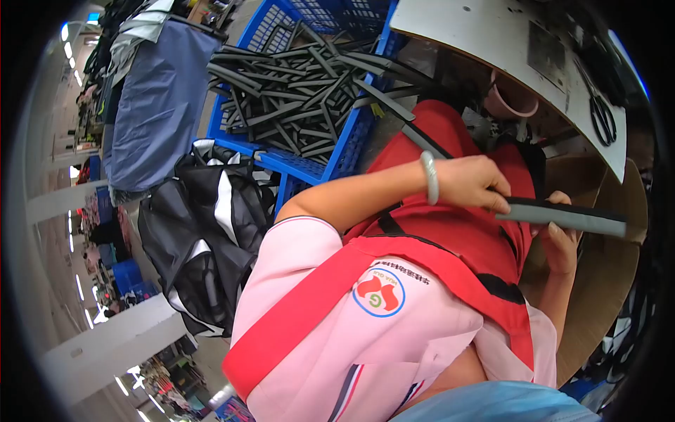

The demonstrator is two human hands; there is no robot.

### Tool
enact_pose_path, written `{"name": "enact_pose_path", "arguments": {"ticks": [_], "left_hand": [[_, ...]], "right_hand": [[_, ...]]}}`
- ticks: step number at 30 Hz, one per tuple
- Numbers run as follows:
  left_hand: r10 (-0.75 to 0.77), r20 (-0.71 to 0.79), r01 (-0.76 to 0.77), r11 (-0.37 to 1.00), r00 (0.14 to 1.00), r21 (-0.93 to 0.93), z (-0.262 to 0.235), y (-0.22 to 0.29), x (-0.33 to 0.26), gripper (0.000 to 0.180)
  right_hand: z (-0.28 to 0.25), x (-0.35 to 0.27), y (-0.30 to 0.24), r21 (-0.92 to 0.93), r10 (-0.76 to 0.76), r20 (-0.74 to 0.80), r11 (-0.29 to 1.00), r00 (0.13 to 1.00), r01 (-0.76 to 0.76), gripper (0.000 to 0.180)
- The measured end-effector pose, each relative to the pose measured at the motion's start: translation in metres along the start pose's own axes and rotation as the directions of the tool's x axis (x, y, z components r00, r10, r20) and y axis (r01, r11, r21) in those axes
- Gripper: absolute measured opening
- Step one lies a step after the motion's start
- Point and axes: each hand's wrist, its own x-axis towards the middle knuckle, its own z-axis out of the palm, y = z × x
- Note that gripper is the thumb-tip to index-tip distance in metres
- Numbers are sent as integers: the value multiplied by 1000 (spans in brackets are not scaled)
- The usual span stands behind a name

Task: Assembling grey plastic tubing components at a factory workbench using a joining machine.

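My left hand (472,184), with a pale bangle at the wrist, is closed on one end of a grey and black fabric strip (598,221). The strip lies flat above my lap, pointing right. Beside its middle, my right hand (561,243) pinches it from below, with fingertips showing above and thumb along the near edge. Other strips (390,102) trail from a heap of similar strips (295,91) toward my left forearm, one crossing my red apron (450,253). Part of that strip is hidden behind the forearm.
The heap fills a blue plastic crate (351,151) at the far left. Black and white bundled fabric (204,239) lies nearer. Scissors (601,116) rest on a white worktable (464,21) at the far right; below are a pink bucket (508,100) and an open cardboard box (598,288).
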Motion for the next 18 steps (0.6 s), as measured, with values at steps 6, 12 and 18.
{"name": "enact_pose_path", "arguments": {"ticks": [6, 12, 18], "left_hand": [[-58, -140, 65, 997, 988, 47, -22, -3, 8, 29], [30, -60, -29, 999, 998, 15, -14, 14, 22, 32], [-90, 223, 98, 995, 971, -24, -45, 12, 26, 23]], "right_hand": [[-2, -18, 27, -754, 379, -62, 588, 923, -292, 31], [44, 38, -29, -930, -240, 116, 315, 964, 191, 55], [3, 48, -12, -958, -26, 147, 246, 989, 149, 32]]}}
